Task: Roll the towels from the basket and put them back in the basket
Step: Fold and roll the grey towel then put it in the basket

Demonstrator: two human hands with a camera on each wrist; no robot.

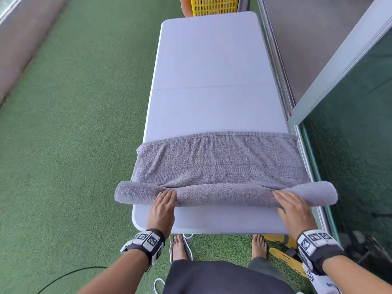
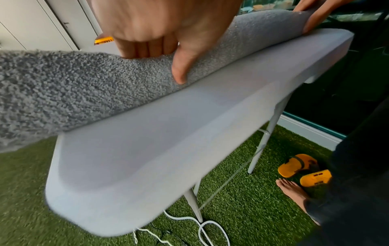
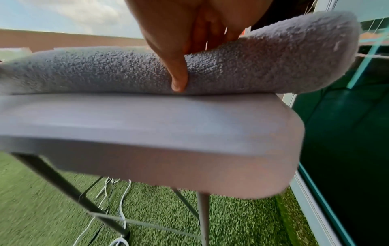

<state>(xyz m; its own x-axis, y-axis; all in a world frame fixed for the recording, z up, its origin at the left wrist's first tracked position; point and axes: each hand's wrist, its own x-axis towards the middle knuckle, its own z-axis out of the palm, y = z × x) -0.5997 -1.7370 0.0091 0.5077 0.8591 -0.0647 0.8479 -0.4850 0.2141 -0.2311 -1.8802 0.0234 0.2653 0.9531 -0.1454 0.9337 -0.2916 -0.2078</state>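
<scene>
One grey terry towel (image 1: 220, 164) lies across the near end of a white folding table (image 1: 212, 66), its near part wound into a thick, nubbly roll and its far part still flat, ending in a stitched hem that runs straight across the tabletop. The roll is longer than the table is wide: both rounded ends overhang the long sides, the left end over the grass, the right end close to a glass panel (image 1: 350, 145).

Two hands are on the roll. The left hand (image 1: 163, 205) lies over its left part with fingers laid forward on top and the thumb pressed against the near face. The right hand (image 1: 293, 205) holds the right part the same way, fingers over the crest, thumb down the near side toward the tabletop. Both grasp the roll between fingers and thumb.

A bare strip of smooth tabletop shows between the roll and the table's rounded near edge. Beyond the hem the surface runs clear to the far end, crossed by one fold seam.

One yellow slotted plastic basket (image 1: 214, 6) stands past the far end of the table, well apart from the towel.

Artificial grass (image 1: 74, 134) covers the floor, with wide room on the left. Two yellow sandals (image 2: 305, 171) lie near the person's bare feet, and white cables (image 2: 202, 228) loop under the table.
</scene>
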